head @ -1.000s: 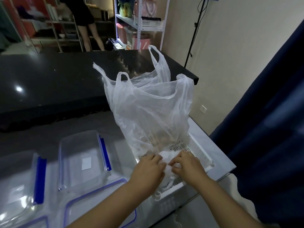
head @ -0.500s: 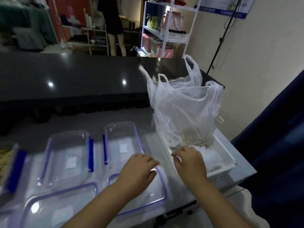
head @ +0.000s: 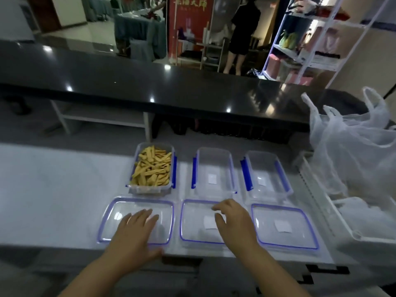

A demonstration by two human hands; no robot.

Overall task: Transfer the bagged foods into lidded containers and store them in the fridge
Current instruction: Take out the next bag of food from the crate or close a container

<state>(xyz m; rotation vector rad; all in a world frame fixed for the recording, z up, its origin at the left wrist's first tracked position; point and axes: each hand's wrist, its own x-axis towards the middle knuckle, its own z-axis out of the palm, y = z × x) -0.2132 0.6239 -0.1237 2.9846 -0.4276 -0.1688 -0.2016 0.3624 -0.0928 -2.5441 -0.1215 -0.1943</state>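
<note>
Left hand: fingers straight and spread, flat over the left lid; holds nothing.
Right hand: fingers loosely bent above the middle lid; nothing in its grasp, and whether the fingertips touch the lid cannot be told.
Left container: far row, left; clear tub with blue side clips, filled with yellow strip-shaped food pieces; no lid on it.
Middle container: far row, centre; clear, empty, a white label on its floor; uncovered.
Right container: far row, right; clear, empty, blue clips folded out on both sides; uncovered.
Lids: three clear lids with blue rims lie flat in the near row, one in front of each tub; the right lid is untouched.
Plastic bag: thin, translucent white, standing with handles up at the far right, inside a white basket; contents too veiled to name.
Surface: pale grey counter carries tubs and lids; a dark glossy counter runs behind.
</note>
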